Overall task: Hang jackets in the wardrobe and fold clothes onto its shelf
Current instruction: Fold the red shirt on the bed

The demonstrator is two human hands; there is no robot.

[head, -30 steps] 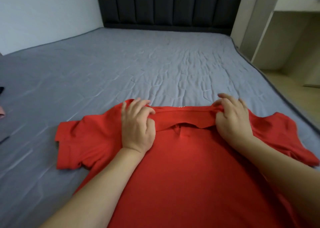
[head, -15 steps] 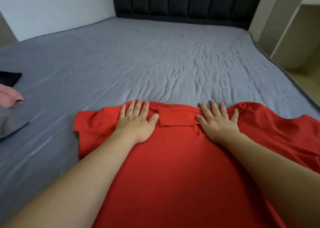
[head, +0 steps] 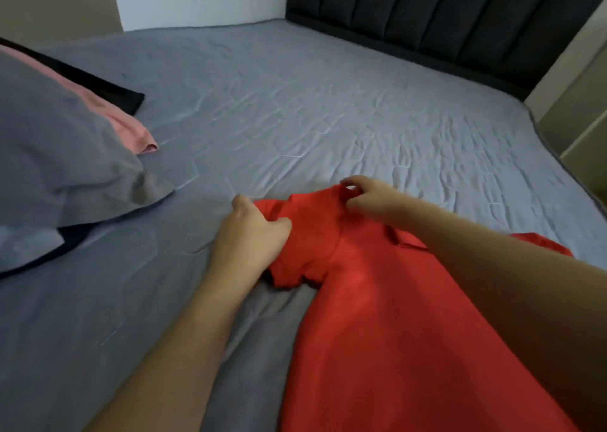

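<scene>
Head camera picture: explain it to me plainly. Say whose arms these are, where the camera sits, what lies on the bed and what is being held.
There is no machine here. The camera is worn on a person's head and looks forward and down, so the two bare arms reaching in from the bottom are that person's own. The surface is a bed with a wrinkled grey sheet and a dark padded headboard behind it. A bright red short-sleeved shirt lies spread on the sheet. The left hand grips its bunched left sleeve, and the right hand pinches the fabric at the shoulder. At the left lie a grey pillow, a pink garment and a black cloth.
</scene>
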